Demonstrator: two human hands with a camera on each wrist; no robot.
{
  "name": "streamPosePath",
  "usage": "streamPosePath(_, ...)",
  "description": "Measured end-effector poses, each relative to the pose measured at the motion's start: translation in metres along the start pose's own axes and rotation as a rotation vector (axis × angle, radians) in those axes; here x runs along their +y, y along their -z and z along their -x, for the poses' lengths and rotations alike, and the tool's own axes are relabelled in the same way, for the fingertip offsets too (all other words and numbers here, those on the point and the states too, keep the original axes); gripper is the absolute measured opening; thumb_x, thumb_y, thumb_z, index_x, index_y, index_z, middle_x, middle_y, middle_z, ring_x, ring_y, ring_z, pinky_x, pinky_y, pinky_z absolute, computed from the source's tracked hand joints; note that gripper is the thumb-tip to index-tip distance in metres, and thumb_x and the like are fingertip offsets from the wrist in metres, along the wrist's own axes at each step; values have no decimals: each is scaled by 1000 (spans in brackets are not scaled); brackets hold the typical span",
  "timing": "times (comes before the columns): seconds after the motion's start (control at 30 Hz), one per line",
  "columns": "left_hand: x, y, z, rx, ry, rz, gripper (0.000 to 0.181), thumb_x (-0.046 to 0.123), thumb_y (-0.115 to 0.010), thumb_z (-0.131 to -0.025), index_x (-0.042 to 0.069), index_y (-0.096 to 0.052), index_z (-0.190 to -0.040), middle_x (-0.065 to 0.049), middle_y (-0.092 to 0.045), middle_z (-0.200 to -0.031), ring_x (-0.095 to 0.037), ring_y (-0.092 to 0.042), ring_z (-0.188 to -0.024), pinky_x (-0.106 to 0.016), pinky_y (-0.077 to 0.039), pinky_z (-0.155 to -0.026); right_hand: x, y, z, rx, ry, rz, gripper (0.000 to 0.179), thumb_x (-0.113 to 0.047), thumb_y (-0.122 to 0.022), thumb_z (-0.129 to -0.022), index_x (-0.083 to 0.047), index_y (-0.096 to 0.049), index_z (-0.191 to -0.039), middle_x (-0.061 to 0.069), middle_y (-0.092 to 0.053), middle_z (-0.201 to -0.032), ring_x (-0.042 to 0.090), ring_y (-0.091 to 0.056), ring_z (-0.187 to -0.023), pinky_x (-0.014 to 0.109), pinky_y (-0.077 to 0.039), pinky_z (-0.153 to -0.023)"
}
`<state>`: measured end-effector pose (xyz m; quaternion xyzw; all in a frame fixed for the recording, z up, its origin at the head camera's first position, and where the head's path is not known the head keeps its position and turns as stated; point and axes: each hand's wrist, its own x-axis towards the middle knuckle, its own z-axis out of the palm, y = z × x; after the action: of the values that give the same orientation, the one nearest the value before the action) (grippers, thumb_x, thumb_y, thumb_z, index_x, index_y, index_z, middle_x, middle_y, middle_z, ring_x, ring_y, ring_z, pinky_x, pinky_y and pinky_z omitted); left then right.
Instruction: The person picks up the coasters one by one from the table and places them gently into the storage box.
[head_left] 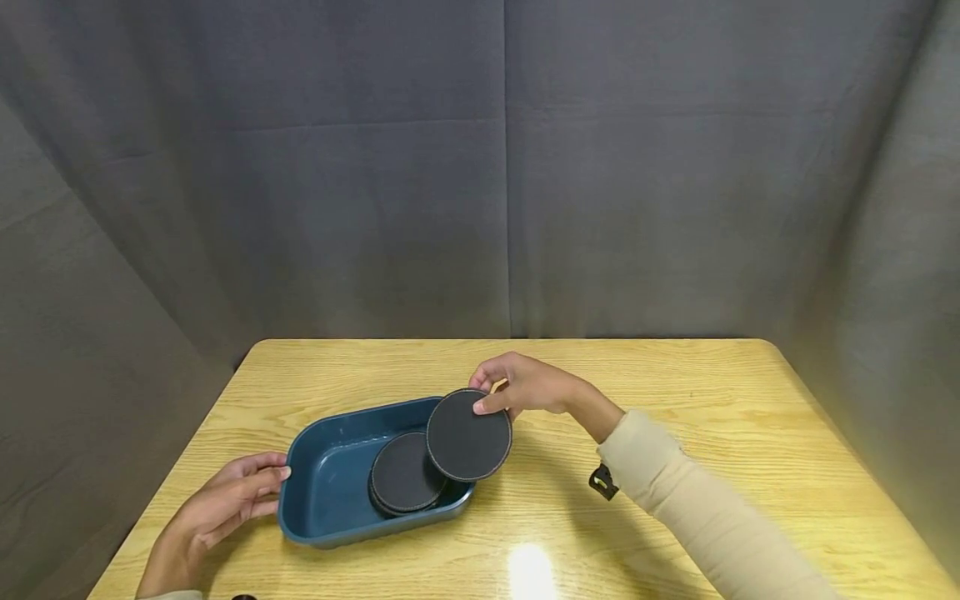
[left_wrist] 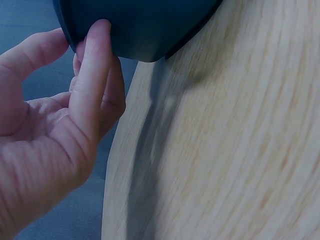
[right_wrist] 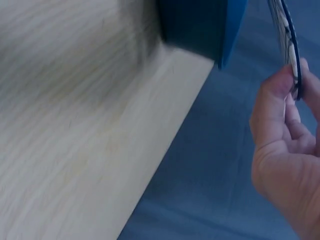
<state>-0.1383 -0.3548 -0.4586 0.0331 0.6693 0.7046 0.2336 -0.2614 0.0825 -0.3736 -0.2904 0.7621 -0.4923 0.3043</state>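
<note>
A blue rectangular tub point(head_left: 322, 479) with rounded corners lies at a slant on the wooden table. My left hand point(head_left: 236, 497) holds its left end, thumb and fingers at the rim, as the left wrist view point(left_wrist: 75, 95) also shows. Inside the tub's right half sit round black coasters point(head_left: 408, 472), stacked. Above the tub's right end, my right hand point(head_left: 521, 385) pinches another round black coaster point(head_left: 468, 437) with pale edge stitching by its upper right edge. In the right wrist view, this coaster point(right_wrist: 290, 45) appears edge-on between thumb and fingers, with a lighter patterned underside.
The pale wooden table point(head_left: 675, 467) has rounded far corners. Grey curtains point(head_left: 375, 208) hang behind it and at both sides. A black strap buckle point(head_left: 603, 482) hangs by the right sleeve point(head_left: 697, 492). A small dark object point(head_left: 243, 597) shows at the bottom edge.
</note>
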Motion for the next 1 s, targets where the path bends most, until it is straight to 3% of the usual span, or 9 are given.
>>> streamPosePath(0.27,3,-3,2,11,7,-8,18,9,-51,-103,1,-48,-119,-4,-63,-105,-16,-68,-98,-38,-59,-88,-3,-34,-23,70,-69,-62,21,-4,-72,-90,2,-63,-108,3,-50,-92,14,-59,-69,26,-55,-57)
streamPosePath(0.53,4,-6,2,45,15,-20,21,9,-53,-102,-1,-47,-120,-5,-62,-104,-15,-68,-96,-38,-59,-87,-7,-58,-36,125,-101,-47,22,-3,-73,-89,3,-63,-108,3,-49,-85,14,-58,-65,26,-58,-56)
streamPosePath(1.0,2,-8,1,44,10,-16,17,8,-53,-102,1,-48,-117,-4,-62,-102,-14,-68,-93,-38,-60,-86,-6,-81,-46,185,-135,94,22,-5,-78,-85,1,-66,-102,7,-60,-85,16,-60,-61,29,-59,-54)
